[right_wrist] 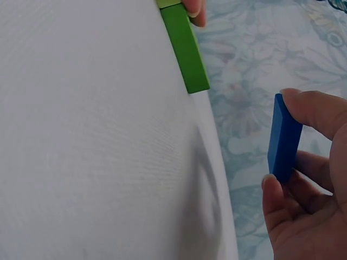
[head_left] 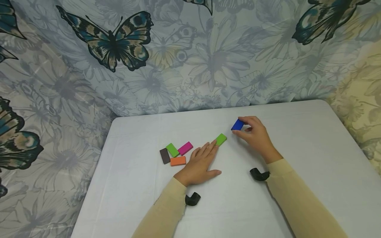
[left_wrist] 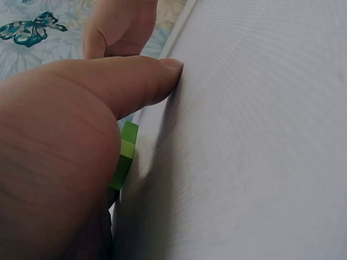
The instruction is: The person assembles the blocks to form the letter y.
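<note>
My right hand point(head_left: 256, 135) pinches a blue block point(head_left: 237, 125) between thumb and fingers, above the far part of the table. In the right wrist view the blue block point(right_wrist: 284, 140) stands out from the fingertips, held off the surface. Stretched flat over the table, my left hand point(head_left: 200, 163) has straight fingers and a spread thumb. Its fingertips touch the near end of a green block point(head_left: 221, 139), partly covering it. That green block point(right_wrist: 185, 49) shows a paler green part at its end in the right wrist view; whether this is a second block I cannot tell.
Left of my left hand lie a dark grey block point(head_left: 165, 156), another green block point(head_left: 172, 150), a magenta block point(head_left: 185, 148) and an orange block point(head_left: 178, 161), close together. The white table point(head_left: 134, 205) ends at a butterfly-patterned cloth point(head_left: 166, 66) behind. Both wrists carry black mounts point(head_left: 192, 199).
</note>
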`<state>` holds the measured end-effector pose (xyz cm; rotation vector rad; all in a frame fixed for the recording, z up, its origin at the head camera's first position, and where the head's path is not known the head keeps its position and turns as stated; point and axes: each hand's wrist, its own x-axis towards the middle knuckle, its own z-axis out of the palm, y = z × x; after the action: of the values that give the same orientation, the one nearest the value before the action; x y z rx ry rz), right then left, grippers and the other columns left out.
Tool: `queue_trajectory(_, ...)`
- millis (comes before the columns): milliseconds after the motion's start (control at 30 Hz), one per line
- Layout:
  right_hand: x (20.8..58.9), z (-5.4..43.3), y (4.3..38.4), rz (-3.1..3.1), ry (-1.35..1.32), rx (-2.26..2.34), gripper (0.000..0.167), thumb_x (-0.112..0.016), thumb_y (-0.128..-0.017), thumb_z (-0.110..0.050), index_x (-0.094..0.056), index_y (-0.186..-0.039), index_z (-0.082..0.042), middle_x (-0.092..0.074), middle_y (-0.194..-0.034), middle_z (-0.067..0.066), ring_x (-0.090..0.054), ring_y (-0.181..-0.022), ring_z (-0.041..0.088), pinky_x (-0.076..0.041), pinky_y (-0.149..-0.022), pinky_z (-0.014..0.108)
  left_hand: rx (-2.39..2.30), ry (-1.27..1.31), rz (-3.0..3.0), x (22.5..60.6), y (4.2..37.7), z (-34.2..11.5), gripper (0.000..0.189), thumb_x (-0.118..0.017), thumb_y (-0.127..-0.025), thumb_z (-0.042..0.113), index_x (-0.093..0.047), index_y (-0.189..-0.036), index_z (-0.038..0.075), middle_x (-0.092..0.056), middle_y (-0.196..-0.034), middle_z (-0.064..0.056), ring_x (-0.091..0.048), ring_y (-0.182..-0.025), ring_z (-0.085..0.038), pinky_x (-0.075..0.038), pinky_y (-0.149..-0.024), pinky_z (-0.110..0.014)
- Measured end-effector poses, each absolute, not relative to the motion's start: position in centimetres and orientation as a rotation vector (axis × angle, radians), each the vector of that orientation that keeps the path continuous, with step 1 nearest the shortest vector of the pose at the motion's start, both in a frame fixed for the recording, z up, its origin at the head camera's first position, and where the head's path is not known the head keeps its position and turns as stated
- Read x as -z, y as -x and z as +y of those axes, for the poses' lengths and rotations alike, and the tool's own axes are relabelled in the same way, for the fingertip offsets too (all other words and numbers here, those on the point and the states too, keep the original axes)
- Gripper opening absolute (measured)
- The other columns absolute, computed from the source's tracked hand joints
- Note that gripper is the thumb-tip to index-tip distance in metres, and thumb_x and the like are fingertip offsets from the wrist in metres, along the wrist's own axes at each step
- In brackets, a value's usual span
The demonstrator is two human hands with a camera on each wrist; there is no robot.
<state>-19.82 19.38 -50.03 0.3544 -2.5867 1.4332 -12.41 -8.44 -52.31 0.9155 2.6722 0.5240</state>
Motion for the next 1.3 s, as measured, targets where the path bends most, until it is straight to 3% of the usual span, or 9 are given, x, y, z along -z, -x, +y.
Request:
queue_trajectory(667,51.9,18.0,21.7,-2.731,-0.34,-1.383,0.062,-0.086,-0.097,-0.016,-0.06,-0.147,0.011,-0.056,-0.141,0.028,-0.059,-0.117,0.041,-0.051,-0.098,0.055,-0.521,-0.909,2.67,52.1,12.4,-8.6,0.097,-0.061,-0.108,0.058,-0.005,-0.176,0.016,0.012,-0.181,0.007,0.006,-0.165,-0.019,-0.004,-0.13,-0.051)
queue_trajectory(967,52.8,17.6,21.9,-2.825,-0.345,-1.236,0.064,-0.086,-0.097,-0.021,-0.06,-0.147,0.01,-0.056,-0.143,0.03,-0.047,-0.139,0.05,-0.034,-0.119,0.064,-0.522,-0.934,2.677,52.3,12.5,-8.5,0.096,-0.06,-0.108,0.058,-0.006,-0.176,0.015,0.012,-0.181,0.006,0.003,-0.165,-0.02,-0.006,-0.13,-0.052)
queue_trajectory(1133,53.0,17.9,21.7,-2.77,-0.363,-1.317,0.056,-0.079,-0.102,-0.021,-0.061,-0.147,0.008,-0.057,-0.143,0.029,-0.053,-0.131,0.047,-0.042,-0.11,0.061,-0.512,-0.931,2.682,52.4,12.5,-8.5,0.097,-0.06,-0.109,0.058,-0.006,-0.176,0.015,0.014,-0.181,0.007,0.005,-0.165,-0.019,-0.005,-0.13,-0.051)
queue_trajectory(1300,53.4,18.6,21.5,-2.704,-0.355,-1.409,0.047,-0.069,-0.102,-0.003,-0.062,-0.147,0.007,-0.059,-0.142,0.026,-0.057,-0.123,0.04,-0.048,-0.098,0.051,-0.528,-0.923,2.679,52.3,12.5,-8.5,0.097,-0.061,-0.108,0.058,-0.007,-0.176,0.015,0.013,-0.181,0.007,0.005,-0.165,-0.019,-0.005,-0.13,-0.051)
